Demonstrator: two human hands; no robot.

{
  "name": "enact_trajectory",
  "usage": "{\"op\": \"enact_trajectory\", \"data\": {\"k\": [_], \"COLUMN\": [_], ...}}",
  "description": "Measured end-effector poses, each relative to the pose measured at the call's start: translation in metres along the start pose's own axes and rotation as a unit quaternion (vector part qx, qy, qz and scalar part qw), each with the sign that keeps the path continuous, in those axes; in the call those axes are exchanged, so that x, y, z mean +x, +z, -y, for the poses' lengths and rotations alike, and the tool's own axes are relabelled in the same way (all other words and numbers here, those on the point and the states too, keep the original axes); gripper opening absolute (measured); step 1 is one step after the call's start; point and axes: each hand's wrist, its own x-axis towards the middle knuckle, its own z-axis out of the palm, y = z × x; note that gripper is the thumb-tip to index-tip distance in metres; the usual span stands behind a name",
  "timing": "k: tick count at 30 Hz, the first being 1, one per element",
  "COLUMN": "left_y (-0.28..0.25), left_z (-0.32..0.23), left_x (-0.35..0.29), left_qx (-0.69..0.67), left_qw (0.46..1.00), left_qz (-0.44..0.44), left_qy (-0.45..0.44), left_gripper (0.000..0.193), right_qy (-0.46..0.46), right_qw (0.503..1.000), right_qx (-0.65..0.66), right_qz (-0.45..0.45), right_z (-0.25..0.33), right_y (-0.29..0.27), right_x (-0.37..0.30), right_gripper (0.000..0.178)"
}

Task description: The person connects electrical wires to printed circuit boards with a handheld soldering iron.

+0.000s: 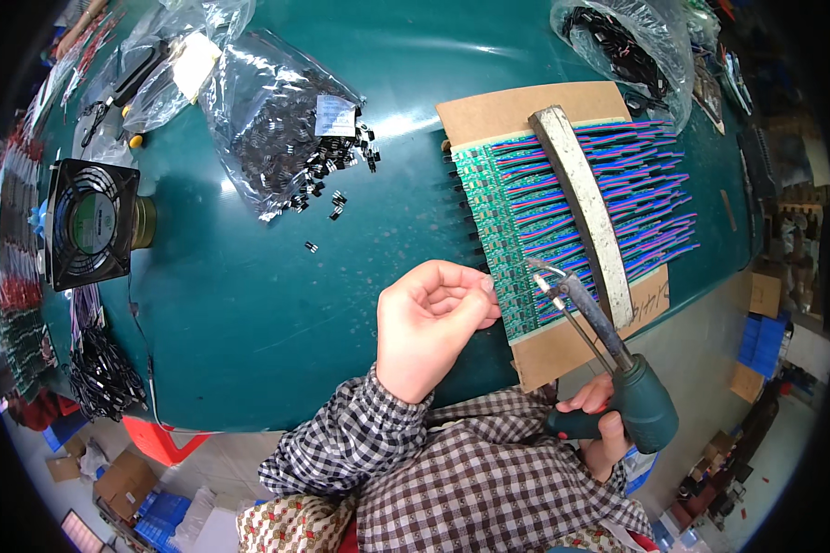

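Green table (pixel 277 323), circuit boards (pixel 498 240) just right of left grip (pixel 432 321)

Pretty clearly an electronics assembly workshop, tbh. You've got a big dark green worktop (pixel 258 369) with a row of small green circuit boards (pixel 484 221) trailing thin blue and red wires (pixel 650 189), and a dark green pistol-shaped soldering gun (pixel 650 410) right there. Tiny black components (pixel 281 152) spill from a clear plastic bag (pixel 244 78), a square black fan (pixel 90 226) stands on the left, and brown cardboard boxes (pixel 127 481) sit on the pale floor (pixel 701 359).
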Motion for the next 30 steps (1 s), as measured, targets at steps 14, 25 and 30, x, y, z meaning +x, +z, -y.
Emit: {"op": "enact_trajectory", "data": {"k": [14, 25, 30], "left_y": [-0.068, -0.071, -0.07], "left_z": [-0.055, -0.052, -0.046], "left_x": [0.016, 0.028, 0.019], "left_qx": [0.552, 0.567, 0.516], "left_qw": [0.747, 0.758, 0.77], "left_qz": [-0.215, -0.134, -0.209], "left_qy": [0.301, 0.293, 0.311], "left_gripper": [0.021, 0.012, 0.007], "right_qy": [-0.059, -0.069, -0.056], "right_qw": [0.995, 0.997, 0.998], "right_qx": [0.073, 0.029, 0.021], "right_qz": [-0.03, -0.012, -0.008], "right_z": [0.002, -0.002, 0.001], "right_y": [-0.002, -0.008, -0.006], "right_x": [0.027, 0.028, 0.025], "right_gripper": [0.031, 0.044, 0.045]}}
